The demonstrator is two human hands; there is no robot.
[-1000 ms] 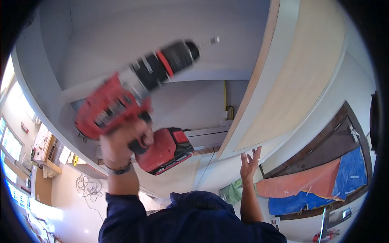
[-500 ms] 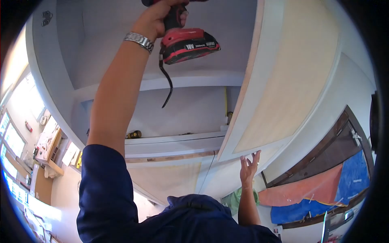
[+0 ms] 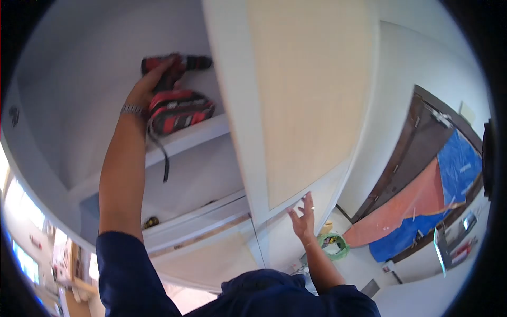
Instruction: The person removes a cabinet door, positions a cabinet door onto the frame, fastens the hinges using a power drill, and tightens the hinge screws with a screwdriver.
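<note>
My left hand is wrapped around the grip of a red and black cordless drill, inside the upper part of a cabinet. The drill's chuck points right, close to the inner edge of a cabinet door with a pale wood panel and white frame. A black wrist strap dangles below the battery pack. Lower down, my right hand is at the door's bottom edge, fingers spread, fingertips against or just beside it. Whether the chuck holds a bit or touches a screw cannot be made out.
Beneath the drill runs a white shelf edge. A small yellow and black tool lies in the lower compartment. A hinge sits on the left cabinet side. At right are a green-lined bin and a dark door partly covered with sheeting.
The view has turned right. My left hand has brought the drill lower and beside the door's inner edge, its chuck pointing right. My right hand stays at the door's bottom edge.
</note>
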